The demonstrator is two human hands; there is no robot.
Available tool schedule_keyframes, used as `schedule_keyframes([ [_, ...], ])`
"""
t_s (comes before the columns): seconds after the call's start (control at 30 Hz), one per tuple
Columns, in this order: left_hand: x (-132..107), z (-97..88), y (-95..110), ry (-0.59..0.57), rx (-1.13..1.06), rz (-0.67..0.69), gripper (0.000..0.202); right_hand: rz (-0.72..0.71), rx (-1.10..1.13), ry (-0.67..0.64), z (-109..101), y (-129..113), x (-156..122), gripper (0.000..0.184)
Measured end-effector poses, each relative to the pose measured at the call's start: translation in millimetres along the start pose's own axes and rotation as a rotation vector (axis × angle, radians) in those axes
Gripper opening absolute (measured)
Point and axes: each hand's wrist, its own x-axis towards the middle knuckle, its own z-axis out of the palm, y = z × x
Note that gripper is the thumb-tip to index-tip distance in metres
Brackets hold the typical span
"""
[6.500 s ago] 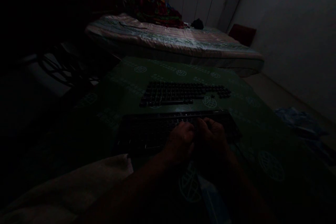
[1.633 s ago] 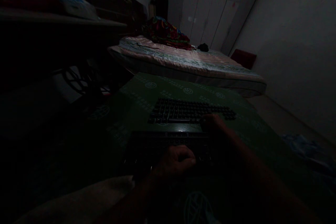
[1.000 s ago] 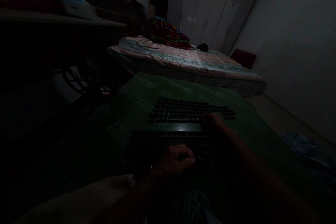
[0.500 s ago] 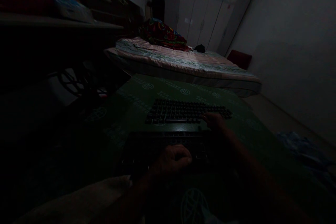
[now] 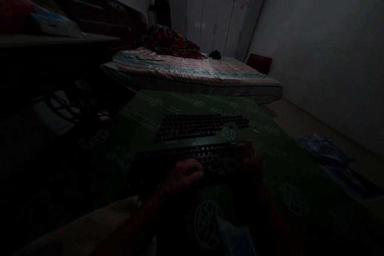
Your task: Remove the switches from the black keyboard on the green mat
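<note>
A dark keyboard base [image 5: 177, 153] lies on the green table [image 5: 141, 128], and rows of loose black keycaps [image 5: 192, 124] are laid out beyond it. My left hand [image 5: 183, 174] rests on the middle of the base, fingers curled in and thumb against them. Whatever its fingers may hold is hidden. At the base's right end is my right hand [image 5: 250, 160], closed, with its fingertips low over the base. Any keycap in its fingers is too dark to make out. A few keycaps stand slightly apart near the right end of the rows.
Past the table's far edge stands a bed [image 5: 192, 68] with a red patterned blanket [image 5: 171, 42]. A sewing machine wheel [image 5: 63, 106] is at the left. Cloth [image 5: 327, 150] lies on the floor at right, and a light blue item [image 5: 237, 240] is at the near edge.
My right hand has come back from the keycap rows to the right end of the keyboard base. My left hand stays on the base. The view has shifted to the right.
</note>
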Motion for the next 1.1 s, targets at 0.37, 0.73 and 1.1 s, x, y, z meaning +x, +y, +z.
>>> schedule_keyframes([
  [0.37, 16, 19.7, 23, -0.103, 0.456, -0.010, 0.019, 0.241, 0.438, -0.262, 14, 0, -8, 0.039],
  [0.73, 42, 42.6, 33, -0.166, 0.529, 0.043, 0.012, 0.233, 0.395, -0.216, 18, 2, -6, 0.028],
  [1.1, 34, 47.8, 24, -0.163, 0.595, 0.093, 0.014, 0.343, 0.472, -0.197, 18, -3, -7, 0.031],
])
